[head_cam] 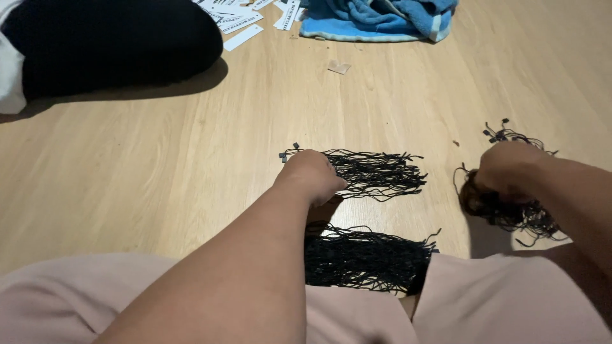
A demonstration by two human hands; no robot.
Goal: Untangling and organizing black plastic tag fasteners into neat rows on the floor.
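On wooden floor (159, 178), centre: left hand (312, 175) pressing, fingers curled, on straightened black tag strings (382, 172), aligning row. At 3 o'clock, right hand (507, 169) clenching tangled string bunch (516, 213), feeding supply. Second sorted bundle (366, 258) lying at 6 o'clock.

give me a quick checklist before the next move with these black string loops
1. Left hand on the laid-out row of strings: ok.
2. Right hand on the tangled bunch: ok.
3. Laid-out row straight: ok, strands roughly parallel.
4. Nearer bundle kept apart from the row: ok, wood floor shows between them.
5. Single strand separated in the right hand: cannot tell, fingers hidden.
6. White tags within reach: not ok, far off.
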